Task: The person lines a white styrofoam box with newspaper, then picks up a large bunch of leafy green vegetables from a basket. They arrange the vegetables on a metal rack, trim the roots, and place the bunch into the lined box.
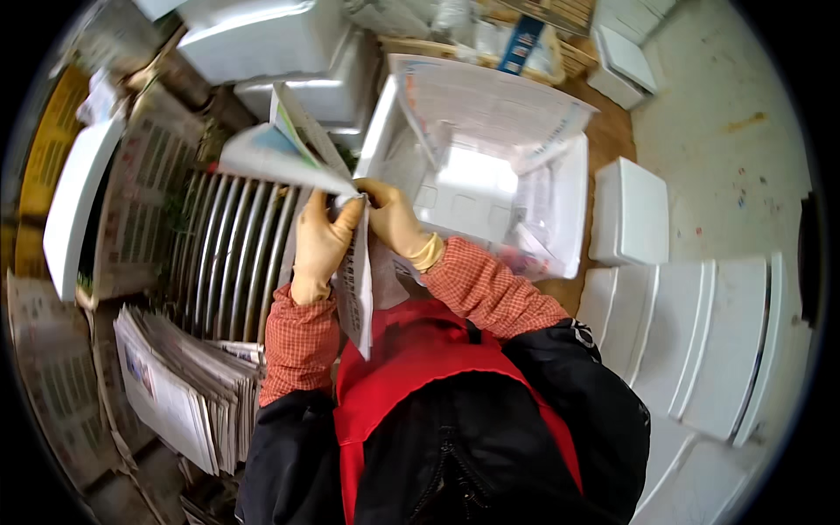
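Note:
My left hand (321, 239) and my right hand (397, 220), both in pale rubber gloves, pinch a printed newspaper sheet (285, 157) between them. The sheet fans out to the upper left, and a folded strip hangs down in front of my red apron (407, 341). Just beyond my right hand stands a white foam box (575, 197) without a lid. Another newspaper sheet (492, 98) lines its far wall and sticks up over the rim. Crumpled clear plastic (535, 249) with coloured print lies at the box's near right corner.
Metal rollers (230, 256) run along my left, with a stack of folded newspapers (177, 394) at their near end. Cardboard boxes (147, 203) stand farther left. White foam boxes are piled at the upper left (262, 42) and right (695, 341). A basket (426, 47) is beyond the open box.

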`<state>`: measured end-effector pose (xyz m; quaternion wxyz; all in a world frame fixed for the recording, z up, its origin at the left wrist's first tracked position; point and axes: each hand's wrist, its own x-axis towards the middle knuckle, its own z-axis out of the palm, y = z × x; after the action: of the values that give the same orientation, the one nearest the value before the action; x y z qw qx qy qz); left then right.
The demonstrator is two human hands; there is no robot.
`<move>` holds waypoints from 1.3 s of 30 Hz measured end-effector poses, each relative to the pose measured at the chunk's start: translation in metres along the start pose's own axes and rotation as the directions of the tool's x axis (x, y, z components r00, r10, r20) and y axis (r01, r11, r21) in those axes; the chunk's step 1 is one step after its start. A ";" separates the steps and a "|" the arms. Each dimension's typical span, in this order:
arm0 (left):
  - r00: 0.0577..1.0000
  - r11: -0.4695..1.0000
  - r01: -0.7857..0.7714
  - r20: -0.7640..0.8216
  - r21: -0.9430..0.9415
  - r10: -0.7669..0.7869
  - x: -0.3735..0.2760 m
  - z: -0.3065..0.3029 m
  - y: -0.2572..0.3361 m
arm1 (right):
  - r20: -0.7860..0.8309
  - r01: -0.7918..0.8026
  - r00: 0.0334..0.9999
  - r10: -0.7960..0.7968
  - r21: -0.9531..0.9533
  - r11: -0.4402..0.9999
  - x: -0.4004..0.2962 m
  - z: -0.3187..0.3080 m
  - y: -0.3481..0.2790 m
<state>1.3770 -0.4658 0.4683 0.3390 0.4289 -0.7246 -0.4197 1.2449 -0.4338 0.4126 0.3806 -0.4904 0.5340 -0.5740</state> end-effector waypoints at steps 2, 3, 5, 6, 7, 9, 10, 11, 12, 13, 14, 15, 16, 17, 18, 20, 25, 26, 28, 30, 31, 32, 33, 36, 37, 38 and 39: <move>0.990 0.999 -0.045 -0.130 0.023 0.048 0.002 0.015 0.006 | -0.043 -0.015 0.999 0.016 0.027 1.000 -0.009 -0.019 -0.003; 0.995 1.000 -0.001 -0.104 -0.017 -0.001 0.003 0.017 0.005 | -0.066 -0.064 0.996 0.066 0.041 0.997 -0.011 -0.032 -0.007; 0.999 0.998 0.050 0.007 -0.043 -0.050 0.004 0.011 0.004 | -0.164 -0.045 0.983 0.085 0.233 0.971 -0.022 -0.064 -0.018; 0.996 0.989 -0.093 -0.014 -0.116 0.092 0.005 0.011 0.001 | -0.129 -0.068 0.986 0.105 0.262 0.963 -0.024 -0.090 -0.022; 0.996 0.981 -0.091 0.007 -0.169 0.094 0.009 0.013 0.002 | -0.178 -0.150 0.965 0.191 0.219 0.964 -0.028 -0.125 -0.015; 0.996 0.962 -0.069 0.040 -0.263 0.083 0.015 0.013 0.003 | -0.276 -0.130 0.956 0.098 -0.100 0.986 -0.045 -0.177 -0.032; 0.995 0.951 -0.048 0.074 -0.304 0.073 0.018 0.015 0.004 | -0.179 0.127 0.925 -0.335 -0.685 0.717 -0.056 -0.206 -0.016; 0.991 0.928 -0.089 0.059 -0.362 0.118 0.023 0.021 -0.002 | -0.241 0.102 0.924 -0.297 -0.592 0.799 -0.066 -0.223 -0.022; 0.987 0.926 -0.083 0.095 -0.369 0.127 0.027 0.022 -0.012 | -0.299 0.088 0.919 -0.257 -0.481 0.872 -0.074 -0.236 -0.026; 0.982 0.923 -0.074 0.132 -0.377 0.133 0.029 0.024 -0.009 | -0.298 0.067 0.938 -0.178 -0.349 0.935 -0.082 -0.251 -0.025; 0.981 0.875 -0.032 0.153 -0.482 0.120 0.030 0.034 -0.004 | -0.298 0.036 0.949 -0.100 -0.212 0.977 -0.089 -0.268 -0.025; 0.936 0.844 0.085 0.333 -0.529 0.115 0.029 0.029 -0.004 | -0.357 -0.057 0.934 0.015 -0.108 0.993 -0.100 -0.274 -0.032; 0.922 0.749 0.141 0.361 -0.648 0.140 0.031 0.040 -0.003 | -0.373 -0.066 0.923 0.092 0.082 0.994 -0.109 -0.281 -0.033; 0.907 0.634 0.200 0.386 -0.747 0.168 0.034 0.054 0.000 | -0.374 -0.068 0.912 0.169 0.269 0.961 -0.118 -0.287 -0.033; 0.869 0.547 0.300 0.460 -0.782 0.182 0.040 0.070 0.000 | -0.373 -0.065 0.894 0.248 0.440 0.896 -0.128 -0.297 -0.031; 0.760 0.515 0.430 0.605 -0.742 0.237 0.060 0.089 -0.020 | -0.363 -0.053 0.913 0.188 0.352 0.934 -0.139 -0.307 -0.021; 0.856 0.857 0.335 0.508 -0.392 -0.102 0.070 0.148 0.005 | -0.411 -0.021 0.895 0.171 0.345 0.938 -0.161 -0.325 -0.014; 0.872 0.833 0.363 0.469 -0.418 -0.144 0.073 0.157 0.004 | -0.452 -0.022 0.883 0.129 0.236 0.971 -0.166 -0.333 -0.016; 0.871 0.845 0.351 0.472 -0.403 -0.137 0.084 0.160 -0.005 | -0.517 -0.035 0.855 0.040 0.019 0.999 -0.177 -0.354 -0.032; 0.881 0.824 0.350 0.456 -0.445 -0.127 0.100 0.154 0.003 | -0.573 -0.144 0.819 0.033 -0.150 0.978 -0.195 -0.395 -0.051; 0.883 0.797 0.338 0.461 -0.500 -0.085 0.109 0.149 0.006 | -0.573 -0.074 0.800 0.176 0.196 0.978 -0.205 -0.414 -0.053; 0.885 0.869 0.291 0.457 -0.399 -0.087 0.122 0.145 0.013 | -0.577 -0.041 0.808 0.117 0.144 0.989 -0.210 -0.435 -0.055; 0.885 0.925 0.242 0.458 -0.293 -0.086 0.132 0.147 0.021 | -0.605 -0.063 0.789 0.108 0.095 0.993 -0.211 -0.450 -0.057; 0.907 0.984 0.124 0.417 -0.126 -0.061 0.146 0.169 0.056 | -0.646 -0.211 0.757 0.098 -0.099 0.972 -0.202 -0.484 -0.062; 0.892 0.982 0.117 0.450 -0.150 -0.037 0.158 0.177 0.059 | -0.643 -0.309 0.758 0.106 -0.211 0.927 -0.196 -0.494 -0.064; 0.897 0.982 0.114 0.440 -0.153 -0.036 0.165 0.183 0.061 | -0.642 -0.401 0.758 0.117 -0.316 0.860 -0.190 -0.505 -0.065; 0.901 0.981 0.109 0.434 -0.163 -0.028 0.171 0.194 0.070 | -0.594 -0.353 0.796 0.122 -0.290 0.890 -0.190 -0.531 -0.056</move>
<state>1.1195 -0.5397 0.4727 0.1941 0.3183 -0.7240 -0.5803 0.7787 -0.1163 0.4652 0.1730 -0.2930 0.7823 -0.5218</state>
